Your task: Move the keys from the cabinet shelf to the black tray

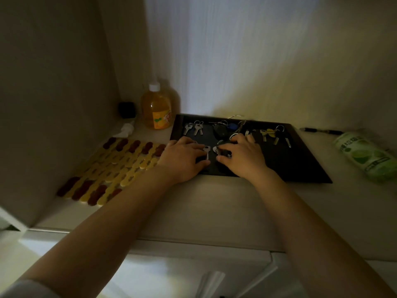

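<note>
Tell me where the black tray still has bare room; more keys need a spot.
The black tray is bare along its right side and near-right corner, below the yellow-tagged keys. The far row is crowded with keys and a fob, and the left hand and right hand cover the near-left middle.

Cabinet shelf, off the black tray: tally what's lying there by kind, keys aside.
Clear bottle of orange liquid with white cap: 1
Yellow-and-brown beaded mat: 1
Crumpled white tissue: 1
Small black box: 1
Black pen: 1
Green printed packet: 1
Total: 6
</note>
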